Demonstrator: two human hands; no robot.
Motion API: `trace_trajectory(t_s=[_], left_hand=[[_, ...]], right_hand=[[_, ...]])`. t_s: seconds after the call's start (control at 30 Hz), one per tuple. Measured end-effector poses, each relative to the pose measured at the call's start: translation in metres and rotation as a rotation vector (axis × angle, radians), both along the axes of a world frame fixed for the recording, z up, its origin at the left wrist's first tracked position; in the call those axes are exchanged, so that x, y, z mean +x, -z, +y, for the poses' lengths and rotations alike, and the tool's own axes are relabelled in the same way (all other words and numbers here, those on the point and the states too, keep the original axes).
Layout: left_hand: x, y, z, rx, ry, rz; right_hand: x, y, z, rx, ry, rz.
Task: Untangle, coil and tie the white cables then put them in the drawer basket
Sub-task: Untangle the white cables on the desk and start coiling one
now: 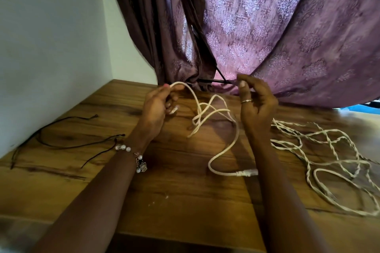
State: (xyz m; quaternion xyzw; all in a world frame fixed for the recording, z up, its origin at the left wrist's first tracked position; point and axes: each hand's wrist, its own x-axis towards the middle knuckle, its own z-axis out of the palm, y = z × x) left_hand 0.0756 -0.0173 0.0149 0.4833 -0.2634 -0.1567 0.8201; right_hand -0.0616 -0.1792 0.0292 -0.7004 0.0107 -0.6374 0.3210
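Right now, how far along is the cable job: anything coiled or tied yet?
Nothing looks finished: no coil or tie is visible, and no drawer basket is in view. In hand: the left hand grips a loop of the thick white cable, whose knot hangs between it and the right hand. Left: the twisted white cable lies tangled on the wooden table, and the black ties lie unused.

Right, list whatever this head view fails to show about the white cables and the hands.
- Right hand: what its fingertips pinch is hidden by the fingers and blurs into the dark cord by the curtain.
- Twisted white cables: cut off by the right edge, so their full run is unknown.
- Smooth white cable, held by the left hand: its knot's crossings are too small to trace.
- Drawer basket: out of frame.
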Motion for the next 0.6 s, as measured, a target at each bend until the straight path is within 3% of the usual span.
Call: trace_trajectory(t_s=[0.1, 0.23, 0.3, 0.47, 0.6], left_hand=[[-0.005, -0.001, -0.003, 0.003, 0.08, -0.118], [-0.005, 0.001, -0.001, -0.059, 0.053, -0.231], [-0.002, 0.0, 0.002, -0.107, 0.055, -0.18], [0.005, 0.001, 0.007, -0.256, 0.25, -0.013], [0.005, 0.003, 0.006, -0.353, 0.433, 0.164]], right_hand=[[0.004, -0.005, 0.022, -0.258, -0.097, 0.195], [0.025, 0.018, 0.022, -0.651, 0.193, 0.831], [0.029, 0.026, 0.019, -0.691, 0.283, 1.086], [0.024, 0.03, 0.013, -0.467, 0.324, 1.131], [0.024, 0.031, 0.023, -0.653, 0.49, 1.123]])
